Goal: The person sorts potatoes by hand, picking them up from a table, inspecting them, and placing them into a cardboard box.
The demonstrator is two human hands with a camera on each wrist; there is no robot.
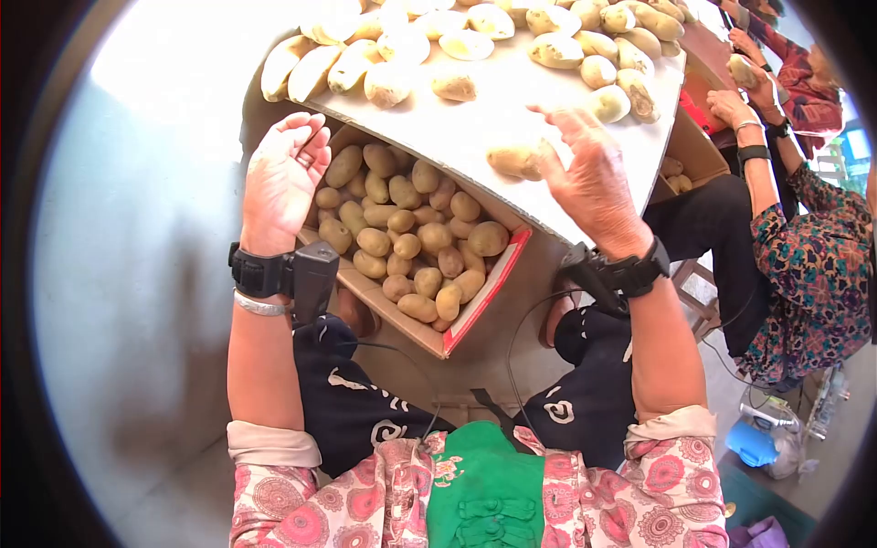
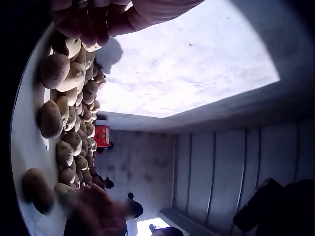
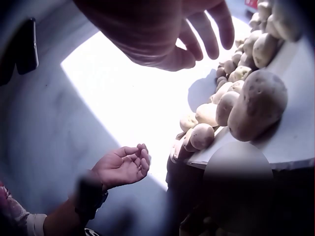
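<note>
My left hand (image 1: 288,178) is raised palm up left of the table's near edge, its fingers loosely bent. A thin dark line shows among those fingers, and I cannot tell whether it is an object or shadow. My right hand (image 1: 589,173) hovers over the white tabletop (image 1: 438,128) with fingers spread. Right by its thumb lies a single potato (image 1: 513,163), lying apart from the others; the right wrist view shows a big potato (image 3: 258,105) below the fingers. Many more potatoes (image 1: 454,86) spread across the back of the table.
A cardboard box (image 1: 489,297) full of potatoes stands on the floor between my legs, partly under the table edge. Cables (image 1: 513,338) hang from both wrist cameras. Other people sit at the right, one holding a potato (image 1: 742,70); another box (image 1: 699,160) stands beside the table.
</note>
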